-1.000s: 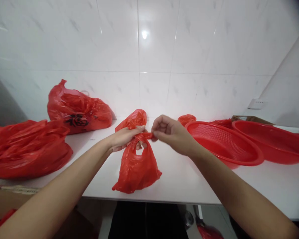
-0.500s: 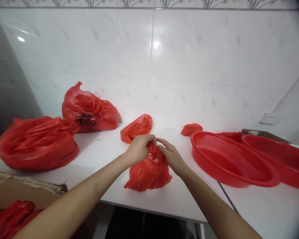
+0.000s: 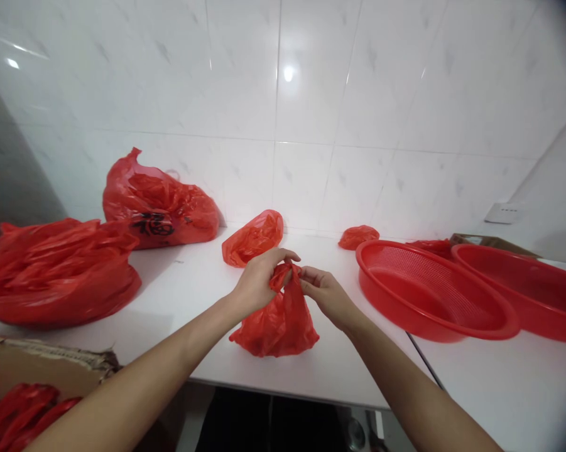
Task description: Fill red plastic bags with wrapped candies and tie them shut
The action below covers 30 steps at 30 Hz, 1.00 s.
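Note:
A small red plastic bag (image 3: pixel 279 326) rests upright on the white table in front of me, its bottom bulging and its neck gathered. My left hand (image 3: pixel 260 276) is closed on a twisted loop of the bag's top. From the other side, my right hand (image 3: pixel 326 294) pinches the top between thumb and fingers. What the bag contains is hidden by the red film. Just behind my left hand lies another small red bag (image 3: pixel 254 237), on its side.
On the left sit a large bundle of red bags (image 3: pixel 56 276) and a big red bag with black lettering (image 3: pixel 163 207). A torn cardboard box (image 3: pixel 51 361) holds red plastic at lower left. Rightward are a red sieve basket (image 3: pixel 433 295), a second red basin (image 3: pixel 532 295) and a small red bundle (image 3: pixel 358 236).
The bag's top has been drawn into a visible loop at my left fingers, and my hands have moved slightly apart. The view has tilted down and shifted a little.

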Each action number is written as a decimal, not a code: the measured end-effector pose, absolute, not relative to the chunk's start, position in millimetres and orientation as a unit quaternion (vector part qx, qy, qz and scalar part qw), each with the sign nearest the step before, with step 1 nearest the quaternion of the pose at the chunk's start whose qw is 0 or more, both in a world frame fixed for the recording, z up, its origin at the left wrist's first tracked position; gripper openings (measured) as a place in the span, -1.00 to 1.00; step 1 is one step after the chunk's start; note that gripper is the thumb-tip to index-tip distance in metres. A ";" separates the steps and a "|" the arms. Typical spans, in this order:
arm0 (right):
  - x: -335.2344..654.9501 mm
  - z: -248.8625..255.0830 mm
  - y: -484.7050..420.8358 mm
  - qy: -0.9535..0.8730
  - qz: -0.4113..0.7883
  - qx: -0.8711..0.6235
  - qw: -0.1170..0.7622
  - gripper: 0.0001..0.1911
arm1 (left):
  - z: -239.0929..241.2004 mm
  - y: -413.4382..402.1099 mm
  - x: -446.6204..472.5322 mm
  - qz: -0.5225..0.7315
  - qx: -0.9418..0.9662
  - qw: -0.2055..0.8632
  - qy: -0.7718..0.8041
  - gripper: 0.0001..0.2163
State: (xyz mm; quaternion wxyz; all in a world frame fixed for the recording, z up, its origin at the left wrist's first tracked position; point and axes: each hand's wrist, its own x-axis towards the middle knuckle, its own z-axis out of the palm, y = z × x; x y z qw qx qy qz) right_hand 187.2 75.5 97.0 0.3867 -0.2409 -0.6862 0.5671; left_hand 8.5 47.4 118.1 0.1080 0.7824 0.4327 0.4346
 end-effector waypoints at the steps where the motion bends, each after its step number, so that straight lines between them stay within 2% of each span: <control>1: 186.0 97.4 76.2 -0.689 0.542 -0.252 0.410 -0.75 | 117.6 47.9 9.4 0.432 0.785 0.109 0.431 -0.75; 5: 190.0 95.0 85.9 -0.704 0.375 -0.349 0.491 -0.63 | 115.7 54.1 7.6 0.386 0.802 0.095 0.446 -0.72; 11: 237.1 50.6 127.2 -0.693 0.193 -0.531 0.447 -0.64 | 93.2 52.8 -37.1 0.314 0.773 0.136 0.534 -0.60; 14: 253.6 21.0 147.0 -0.667 0.192 -0.576 0.432 -0.65 | 74.0 45.5 -54.7 0.298 0.748 0.197 0.559 -0.60; 16: 250.9 7.7 155.0 -0.653 0.212 -0.593 0.421 -0.64 | 63.0 46.3 -53.3 0.318 0.727 0.201 0.574 -0.59; 20: 221.8 1.8 159.4 -0.634 0.237 -0.618 0.400 -0.54 | 45.8 72.0 -27.0 0.385 0.664 0.128 0.628 -0.57; 23: 194.8 4.3 155.2 -0.642 0.220 -0.633 0.372 -0.55 | 34.8 99.7 -2.6 0.398 0.645 0.086 0.647 -0.60; 30: 175.5 -5.6 154.6 -0.691 0.175 -0.639 0.290 -0.61 | 16.3 125.0 18.7 0.319 0.655 0.042 0.684 -0.63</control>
